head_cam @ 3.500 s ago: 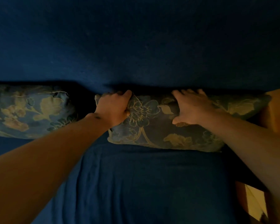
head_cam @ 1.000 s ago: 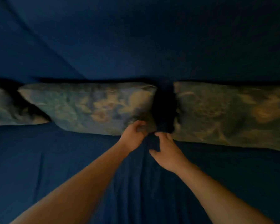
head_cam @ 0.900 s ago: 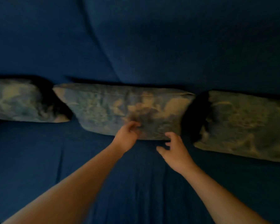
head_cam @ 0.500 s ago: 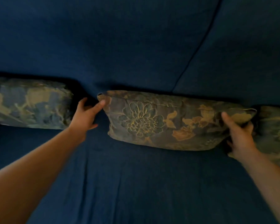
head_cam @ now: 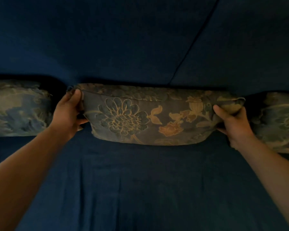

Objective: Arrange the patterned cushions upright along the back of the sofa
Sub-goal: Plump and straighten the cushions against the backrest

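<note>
At the sofa's back, the middle cushion (head_cam: 147, 114) is gripped at its ends: its left corner is pinched by the left hand (head_cam: 68, 114), its right end clasped by the right hand (head_cam: 232, 122). It stands on the blue seat (head_cam: 140, 180) against the backrest (head_cam: 123, 39), between two other patterned cushions, left (head_cam: 18, 109) and right (head_cam: 279, 122).

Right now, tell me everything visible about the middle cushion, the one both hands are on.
The middle cushion is a soft, woven-looking rectangle, grey-brown with gold-outlined flowers and orange leaves, a piped seam along its top. It stands on its long edge on the blue seat, against the sofa back. The left hand pinches its left end, the right hand its right end, puckering the corners. Gaps separate it from both neighbours.
</note>
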